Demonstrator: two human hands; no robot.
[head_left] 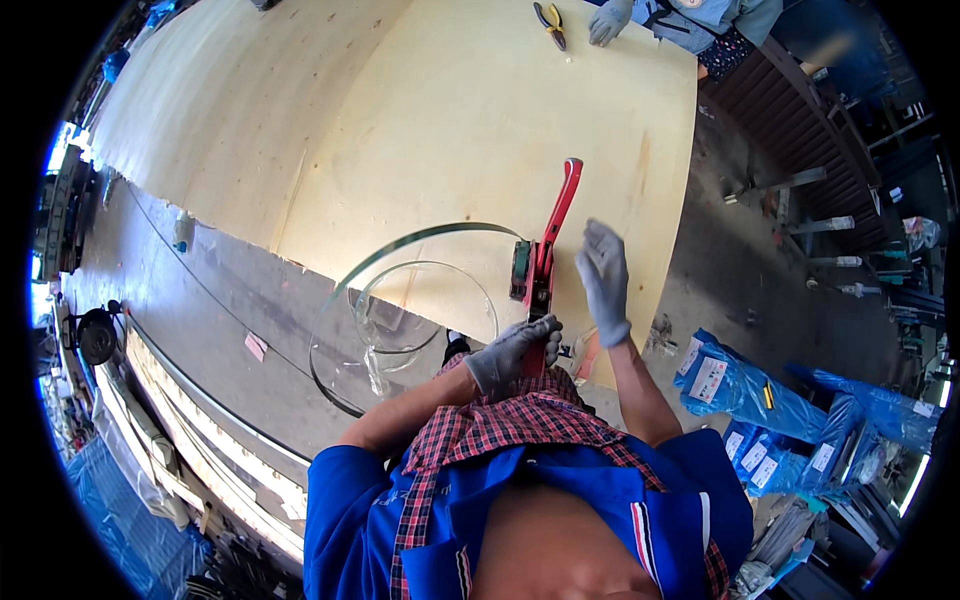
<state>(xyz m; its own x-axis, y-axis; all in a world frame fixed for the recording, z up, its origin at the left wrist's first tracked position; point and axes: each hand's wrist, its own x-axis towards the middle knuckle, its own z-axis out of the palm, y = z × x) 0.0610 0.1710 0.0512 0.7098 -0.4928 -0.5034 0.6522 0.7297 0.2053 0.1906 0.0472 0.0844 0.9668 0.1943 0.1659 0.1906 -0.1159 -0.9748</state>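
Left hand (508, 355) gripping a red tool (544, 262); right hand (606, 285), empty, fingers extended, right of it.
Apparently steadying; working the tool's lever (566, 200) would need that free hand.

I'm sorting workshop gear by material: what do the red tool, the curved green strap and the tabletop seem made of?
Red tool: probably painted metal, given its glossy red surface.
Green strap: smooth, likely plastic, perhaps metal; it arcs stiffly in air.
Tabletop: pale wood, probably plywood, matt, with knots.
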